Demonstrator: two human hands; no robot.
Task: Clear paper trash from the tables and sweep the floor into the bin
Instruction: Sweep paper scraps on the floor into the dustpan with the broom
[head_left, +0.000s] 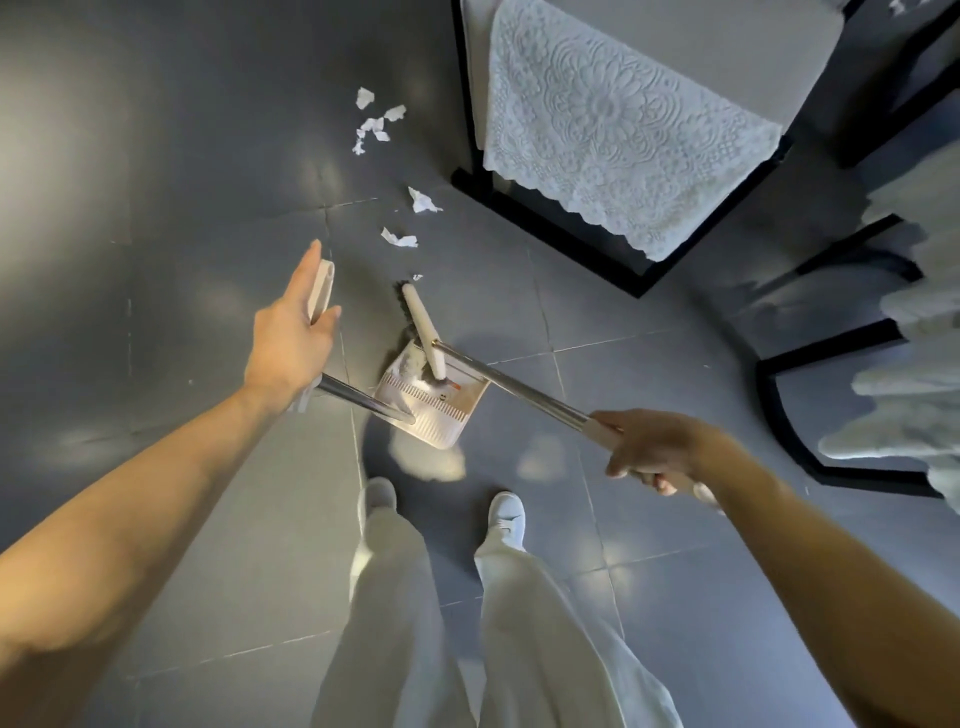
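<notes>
The left hand (288, 348) clasps one dustpan (441, 415) by its handle, fingers nearly straight, the right hand (654, 449) grips one broom (519, 387), and roughly eight paper scraps (399, 238) dot the floor (156, 208).

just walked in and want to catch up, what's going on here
A person stands on the grey tiled floor, sweeping. Their left hand holds the long handle of a dustpan. Their right hand grips the broom, whose head sits at the pan's mouth. The pan looks to hold some pale debris. Several crumpled paper scraps lie on the floor beyond it, not yet swept up, near a table draped with a lace cloth.
</notes>
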